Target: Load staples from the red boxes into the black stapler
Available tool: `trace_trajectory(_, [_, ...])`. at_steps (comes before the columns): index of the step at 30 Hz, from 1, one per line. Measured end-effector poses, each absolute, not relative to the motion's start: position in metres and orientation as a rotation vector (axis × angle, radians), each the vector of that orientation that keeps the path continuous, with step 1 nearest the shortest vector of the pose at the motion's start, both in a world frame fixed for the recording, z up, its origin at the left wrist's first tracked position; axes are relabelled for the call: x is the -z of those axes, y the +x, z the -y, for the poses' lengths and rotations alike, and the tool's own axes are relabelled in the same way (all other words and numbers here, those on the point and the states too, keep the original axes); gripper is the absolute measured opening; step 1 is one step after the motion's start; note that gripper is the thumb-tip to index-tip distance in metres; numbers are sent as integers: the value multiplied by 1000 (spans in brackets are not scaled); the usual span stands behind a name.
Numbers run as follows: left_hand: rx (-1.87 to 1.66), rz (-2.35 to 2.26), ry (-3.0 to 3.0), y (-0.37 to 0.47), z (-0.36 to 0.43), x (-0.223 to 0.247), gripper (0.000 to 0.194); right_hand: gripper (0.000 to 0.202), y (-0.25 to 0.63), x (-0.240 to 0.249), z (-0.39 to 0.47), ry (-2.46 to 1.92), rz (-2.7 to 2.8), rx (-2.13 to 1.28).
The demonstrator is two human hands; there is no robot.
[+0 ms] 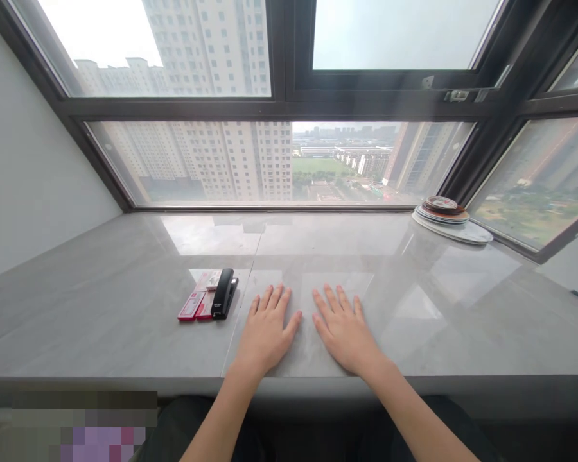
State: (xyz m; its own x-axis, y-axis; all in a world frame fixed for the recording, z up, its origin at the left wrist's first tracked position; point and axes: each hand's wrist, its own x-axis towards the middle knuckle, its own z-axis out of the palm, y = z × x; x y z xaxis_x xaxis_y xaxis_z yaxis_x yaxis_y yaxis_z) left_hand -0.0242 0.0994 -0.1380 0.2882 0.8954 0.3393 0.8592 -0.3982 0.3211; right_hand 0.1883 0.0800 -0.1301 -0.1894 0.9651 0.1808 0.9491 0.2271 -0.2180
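Palm down on the grey stone sill [125, 346], my left hand [268, 330] lies flat with its fingers stretched and thumb out. Beside it, a short gap to the right, my right hand [344, 330] rests the same way. Neither holds anything. Left of my left hand, and apart from it, is a black stapler [222, 295]. It lies against red-and-white small boxes [191, 305], which look like staple boxes. A small pale item with printing [214, 280] sits on top of them, partly hidden by the stapler.
A stack of round plates or discs [450, 228] stands in the far right corner by the window. Dark window frames [279, 110] border the sill at the back and right. A white wall [38, 192] closes the left side. The sill's front edge [313, 385] runs under my wrists.
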Motion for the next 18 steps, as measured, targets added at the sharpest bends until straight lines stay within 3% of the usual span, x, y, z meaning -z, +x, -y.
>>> trace_trajectory(6, [-664, -1677, 2491, -27, -99, 131, 67, 62, 187, 127, -75, -1834, 2254, -94])
trace_trajectory(18, [-421, -1817, 2531, -21, -95, 121, 66, 60, 205, 118, -74, -1830, 2311, -131])
